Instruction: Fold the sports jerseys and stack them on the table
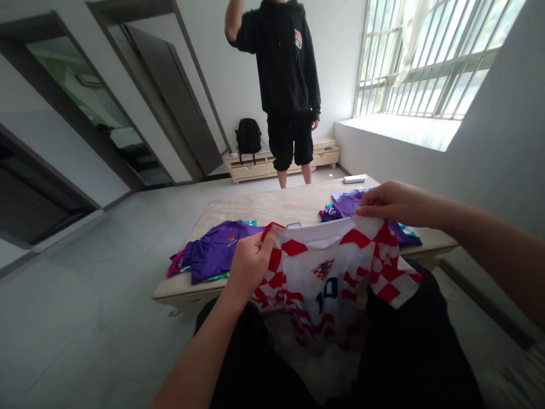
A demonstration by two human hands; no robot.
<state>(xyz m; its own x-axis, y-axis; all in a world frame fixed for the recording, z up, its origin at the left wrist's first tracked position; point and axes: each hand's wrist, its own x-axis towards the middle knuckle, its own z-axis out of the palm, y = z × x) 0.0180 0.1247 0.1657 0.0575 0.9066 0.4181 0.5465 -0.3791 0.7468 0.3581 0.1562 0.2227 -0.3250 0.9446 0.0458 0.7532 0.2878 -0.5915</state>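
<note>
A red and white checked football jersey (309, 270) with a crest and a dark number 10 hangs between my knees, its front facing me. My left hand (252, 258) is closed on one shoulder of it, fingers pinching the cloth near the collar. At the other shoulder, my right hand (385, 203) pinches the fabric between thumb and fingers. Behind the jersey, a pile of purple clothes (215, 250) lies on the table to the left. Another purple pile (340, 207) lies on the right, partly hidden by the jersey and my right hand.
The pale table (255, 204) stands in front of my knees, with a white box-like object (355, 179) at its far right. A person in black (289, 68) stands beyond it. Behind are a low drawer unit (251, 168) and a black backpack (248, 136).
</note>
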